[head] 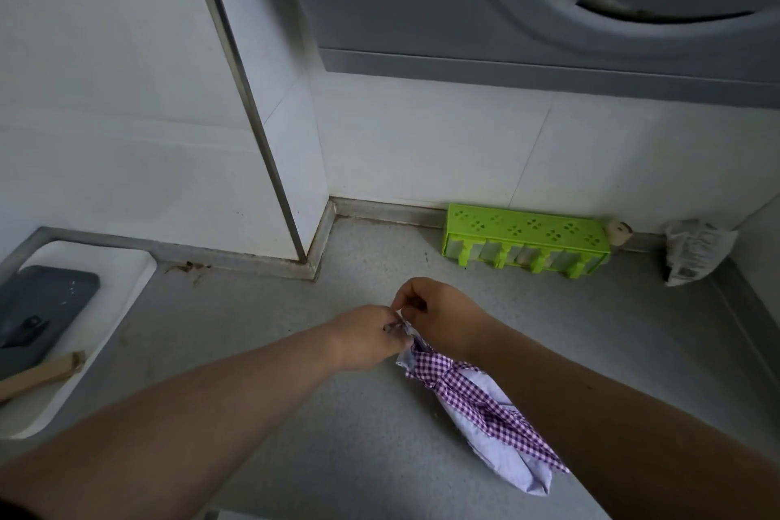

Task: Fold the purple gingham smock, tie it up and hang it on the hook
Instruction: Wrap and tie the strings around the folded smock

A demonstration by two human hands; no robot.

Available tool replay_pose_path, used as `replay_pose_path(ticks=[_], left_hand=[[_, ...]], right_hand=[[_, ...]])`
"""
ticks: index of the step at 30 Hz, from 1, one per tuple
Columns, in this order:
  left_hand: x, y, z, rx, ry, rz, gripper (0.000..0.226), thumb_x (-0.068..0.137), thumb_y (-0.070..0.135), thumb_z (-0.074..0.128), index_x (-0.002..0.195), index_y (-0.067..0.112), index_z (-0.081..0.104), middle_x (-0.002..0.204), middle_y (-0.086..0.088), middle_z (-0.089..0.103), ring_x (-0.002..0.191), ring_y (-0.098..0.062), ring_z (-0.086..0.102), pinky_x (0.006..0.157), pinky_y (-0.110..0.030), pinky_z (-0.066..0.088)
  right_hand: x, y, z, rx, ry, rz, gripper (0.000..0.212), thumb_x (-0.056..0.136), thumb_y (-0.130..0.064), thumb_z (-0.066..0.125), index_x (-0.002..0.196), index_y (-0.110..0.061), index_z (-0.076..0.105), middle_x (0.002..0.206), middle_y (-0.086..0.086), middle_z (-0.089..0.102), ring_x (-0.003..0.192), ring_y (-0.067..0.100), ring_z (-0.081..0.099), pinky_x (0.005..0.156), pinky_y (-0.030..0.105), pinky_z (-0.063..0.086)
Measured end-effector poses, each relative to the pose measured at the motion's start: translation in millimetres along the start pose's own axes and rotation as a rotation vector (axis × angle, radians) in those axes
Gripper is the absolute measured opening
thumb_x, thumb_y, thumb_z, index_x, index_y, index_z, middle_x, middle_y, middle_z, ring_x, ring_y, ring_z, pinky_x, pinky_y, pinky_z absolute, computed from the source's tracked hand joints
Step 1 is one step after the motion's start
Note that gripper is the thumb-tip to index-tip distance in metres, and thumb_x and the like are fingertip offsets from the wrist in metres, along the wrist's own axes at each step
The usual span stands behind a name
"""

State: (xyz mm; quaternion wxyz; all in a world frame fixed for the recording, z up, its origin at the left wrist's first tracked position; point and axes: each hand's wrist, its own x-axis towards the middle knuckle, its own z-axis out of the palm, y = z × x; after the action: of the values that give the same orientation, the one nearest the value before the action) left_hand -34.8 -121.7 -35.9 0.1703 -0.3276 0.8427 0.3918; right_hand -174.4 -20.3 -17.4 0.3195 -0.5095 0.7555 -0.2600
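The purple gingham smock (481, 410) is rolled into a long narrow bundle, its pale lining showing, with a gingham strap wound around it. It hangs slanted above the grey counter (337, 435), upper end up between my hands. My left hand (369, 336) grips that upper end with curled fingers. Just to its right, my right hand (439, 317) pinches the strap end at the same spot. The two hands touch each other. No hook is in view.
A green plastic rack (523, 236) stands against the tiled back wall, with a crumpled white bag (692, 251) to its right. At the left lies a white tray (105, 308) holding a dark grey board (42, 308) and a wooden handle (42, 374). A grey appliance (548, 13) hangs overhead.
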Motion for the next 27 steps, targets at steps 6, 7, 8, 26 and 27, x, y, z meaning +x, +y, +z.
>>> replay_pose_path(ticks=[6,7,8,26,27], left_hand=[[-12.3,15.1,-32.3,-0.092,0.063,0.027,0.021,0.099,0.038,0.063,0.099,0.024,0.079,0.090,0.004,0.072,0.086,-0.014,0.069,0.079,-0.031,0.053],[-17.8,17.8,-41.5,-0.088,0.071,0.033,0.022,0.099,0.038,0.064,0.095,0.023,0.080,0.086,0.003,0.072,0.082,-0.015,0.069,0.075,-0.030,0.052],[-21.9,20.6,-47.7,-0.098,0.086,0.037,0.021,0.097,0.037,0.066,0.089,0.024,0.080,0.080,0.002,0.072,0.078,-0.015,0.069,0.072,-0.030,0.050],[-146.8,40.8,-174.1,-0.532,0.466,0.121,0.013,0.090,0.022,0.076,0.080,0.015,0.082,0.083,-0.005,0.071,0.081,-0.019,0.064,0.047,-0.017,0.048],[-152.8,41.5,-182.1,-0.539,0.481,0.126,0.014,0.090,0.023,0.076,0.080,0.017,0.083,0.086,-0.003,0.073,0.082,-0.018,0.063,0.053,-0.018,0.049]], right_hand=[[0.3,-21.7,-15.9,0.039,0.107,-0.015,0.019,0.096,-0.016,0.062,0.093,-0.034,0.064,0.080,-0.013,0.066,0.068,-0.006,0.059,0.064,0.014,0.045],[0.7,-26.4,-17.5,0.038,0.166,-0.004,0.014,0.096,-0.019,0.062,0.093,-0.032,0.063,0.080,-0.013,0.065,0.067,-0.004,0.058,0.064,0.018,0.044],[0.9,-27.8,-18.4,0.043,0.234,0.018,0.010,0.096,-0.024,0.063,0.090,-0.031,0.060,0.080,-0.011,0.065,0.068,-0.001,0.059,0.065,0.023,0.046],[-7.1,-183.8,-14.1,0.398,0.173,-0.109,0.019,0.097,-0.027,0.060,0.097,-0.013,0.072,0.095,0.008,0.077,0.087,0.018,0.068,0.089,0.045,0.054],[-6.4,-194.9,-19.8,0.374,0.180,-0.121,0.022,0.096,-0.031,0.060,0.097,-0.013,0.073,0.096,0.010,0.076,0.089,0.018,0.069,0.092,0.048,0.053]])
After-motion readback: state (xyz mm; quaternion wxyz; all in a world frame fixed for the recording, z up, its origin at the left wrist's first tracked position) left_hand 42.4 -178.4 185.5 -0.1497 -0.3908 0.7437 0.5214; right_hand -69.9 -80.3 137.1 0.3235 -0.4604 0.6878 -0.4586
